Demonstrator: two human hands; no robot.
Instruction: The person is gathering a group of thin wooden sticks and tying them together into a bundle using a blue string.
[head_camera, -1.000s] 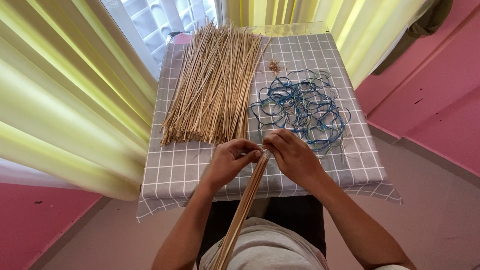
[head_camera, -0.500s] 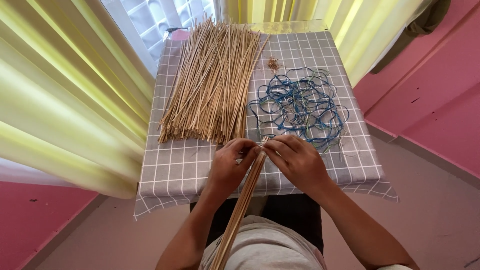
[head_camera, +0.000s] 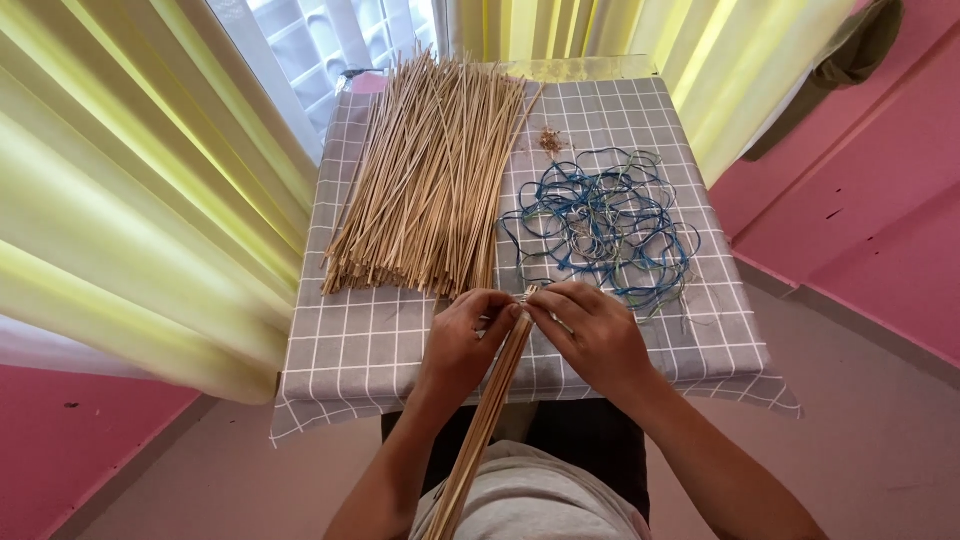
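A small table covered by a grey checked tablecloth is seen from above, set against pale yellow curtains and pink walls. On the left half of the cloth a large pile of thin bamboo sticks is spread lengthwise, fanning slightly toward the window. To its right, well apart from the table edge, a loose tangle of blue and pale strings is laid out, with a tiny heap of brown scraps just beyond it. At the near edge of the table a slim bundle of sticks is held, slanting down toward the person's lap. Its upper end is pinched by the left hand, fingers closed around it. The same end is gripped by the right hand, whose fingertips meet the left hand's there. A pale binding seems to be wrapped at that end, too small to be made out clearly.
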